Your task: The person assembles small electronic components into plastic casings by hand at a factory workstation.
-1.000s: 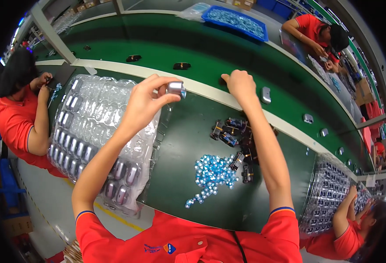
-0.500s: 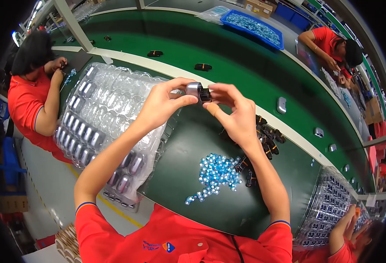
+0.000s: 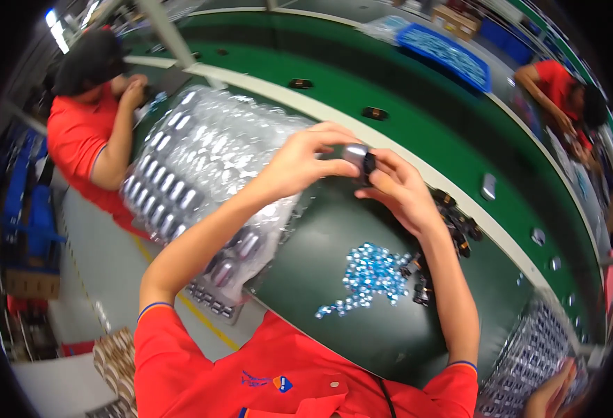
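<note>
Above the far part of the dark green table, my left hand [image 3: 313, 161] pinches a rounded silver-grey plastic casing [image 3: 354, 151] between thumb and fingers. My right hand [image 3: 405, 187] is closed on a black plastic part [image 3: 369, 166] at the casing's right side, and the two pieces sit close together. Motion blur and my fingers hide how far the black part goes in. Nearer to me lies a pile of small shiny blue pieces [image 3: 372, 273]. Black parts with orange bands [image 3: 460, 223] are heaped beyond my right forearm, and a few more lie beside the pile.
A clear plastic tray [image 3: 233, 150] with silver casings stands on the left. Past a pale rail runs a green conveyor belt [image 3: 439, 150] carrying black parts and silver casings. A blue tray [image 3: 446, 56] is at the back. Co-workers in red sit left, far right and lower right.
The whole view has shifted, so the scene sits further right in the picture. The black part, plainly sticking out of the casing before, now shows less between my hands.
</note>
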`<action>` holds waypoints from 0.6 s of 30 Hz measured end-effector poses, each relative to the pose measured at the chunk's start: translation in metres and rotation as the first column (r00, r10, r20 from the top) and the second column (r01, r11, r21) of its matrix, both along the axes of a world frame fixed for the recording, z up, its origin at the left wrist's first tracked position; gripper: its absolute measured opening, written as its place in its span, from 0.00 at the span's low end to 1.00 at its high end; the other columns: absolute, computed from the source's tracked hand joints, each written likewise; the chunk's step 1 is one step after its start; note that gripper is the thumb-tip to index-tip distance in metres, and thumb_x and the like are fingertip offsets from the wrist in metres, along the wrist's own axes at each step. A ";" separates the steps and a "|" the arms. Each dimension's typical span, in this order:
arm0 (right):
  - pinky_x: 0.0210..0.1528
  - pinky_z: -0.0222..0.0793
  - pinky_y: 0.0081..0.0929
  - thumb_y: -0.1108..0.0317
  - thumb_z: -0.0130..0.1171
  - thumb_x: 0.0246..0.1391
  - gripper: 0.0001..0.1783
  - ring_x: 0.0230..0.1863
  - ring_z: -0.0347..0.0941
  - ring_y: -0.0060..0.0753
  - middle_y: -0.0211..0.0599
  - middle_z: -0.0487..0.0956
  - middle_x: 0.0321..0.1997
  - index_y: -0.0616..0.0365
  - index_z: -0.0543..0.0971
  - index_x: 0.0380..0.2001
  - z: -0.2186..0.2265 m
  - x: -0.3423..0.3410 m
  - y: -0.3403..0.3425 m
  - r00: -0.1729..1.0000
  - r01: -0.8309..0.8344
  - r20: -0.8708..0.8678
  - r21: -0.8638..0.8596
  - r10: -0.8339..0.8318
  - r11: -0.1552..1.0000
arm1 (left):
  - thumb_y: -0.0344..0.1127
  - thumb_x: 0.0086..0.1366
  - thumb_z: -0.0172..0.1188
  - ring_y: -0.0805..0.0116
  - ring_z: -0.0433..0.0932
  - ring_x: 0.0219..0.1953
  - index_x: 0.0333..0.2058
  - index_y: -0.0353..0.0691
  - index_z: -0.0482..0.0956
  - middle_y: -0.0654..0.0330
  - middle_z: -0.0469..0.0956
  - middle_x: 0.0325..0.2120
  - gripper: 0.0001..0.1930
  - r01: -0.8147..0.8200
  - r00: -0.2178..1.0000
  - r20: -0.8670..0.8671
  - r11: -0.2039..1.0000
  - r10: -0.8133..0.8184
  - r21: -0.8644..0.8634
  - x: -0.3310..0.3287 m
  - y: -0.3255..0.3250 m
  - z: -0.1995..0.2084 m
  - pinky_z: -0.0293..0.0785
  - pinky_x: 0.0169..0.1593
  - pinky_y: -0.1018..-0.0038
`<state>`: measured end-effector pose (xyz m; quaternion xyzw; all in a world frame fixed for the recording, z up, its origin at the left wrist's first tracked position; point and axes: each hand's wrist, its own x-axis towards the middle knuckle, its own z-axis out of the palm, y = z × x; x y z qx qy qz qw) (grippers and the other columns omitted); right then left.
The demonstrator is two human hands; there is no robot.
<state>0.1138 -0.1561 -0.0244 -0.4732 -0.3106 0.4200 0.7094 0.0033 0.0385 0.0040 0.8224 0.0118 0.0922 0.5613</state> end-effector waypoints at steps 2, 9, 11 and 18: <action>0.50 0.73 0.25 0.60 0.65 0.58 0.31 0.49 0.74 0.30 0.37 0.77 0.47 0.65 0.69 0.59 -0.003 -0.005 0.000 0.989 -0.109 -0.101 0.023 0.110 0.994 | 0.31 0.54 0.69 0.63 0.74 0.56 0.46 0.36 0.82 0.58 0.76 0.52 0.19 0.046 0.996 0.072 0.997 -0.051 0.065 -0.002 -0.002 -0.001 0.68 0.60 0.66; 0.45 0.65 0.22 0.51 0.68 0.53 0.37 0.42 0.70 0.26 0.36 0.76 0.44 0.70 0.71 0.55 -0.003 -0.031 0.003 0.962 -0.225 -0.133 0.107 0.238 0.968 | 0.37 0.52 0.71 0.59 0.72 0.58 0.44 0.40 0.84 0.57 0.76 0.52 0.19 0.136 0.960 0.231 0.985 -0.158 0.110 -0.033 -0.010 0.007 0.65 0.62 0.65; 0.46 0.66 0.23 0.54 0.67 0.54 0.34 0.43 0.71 0.27 0.36 0.76 0.43 0.69 0.72 0.54 0.007 -0.041 0.001 0.967 -0.231 -0.092 0.096 0.240 0.968 | 0.38 0.53 0.70 0.59 0.73 0.57 0.44 0.40 0.84 0.57 0.77 0.52 0.19 0.163 0.930 0.298 0.969 -0.214 0.186 -0.042 -0.013 0.013 0.66 0.62 0.65; 0.51 0.71 0.31 0.70 0.60 0.54 0.18 0.45 0.78 0.36 0.38 0.81 0.43 0.63 0.79 0.48 -0.013 0.061 -0.007 0.421 0.516 0.870 0.003 -0.256 0.857 | 0.37 0.63 0.63 0.64 0.81 0.43 0.54 0.41 0.77 0.53 0.80 0.49 0.21 -0.350 0.937 0.193 0.772 0.292 0.531 -0.048 0.110 0.001 0.77 0.47 0.67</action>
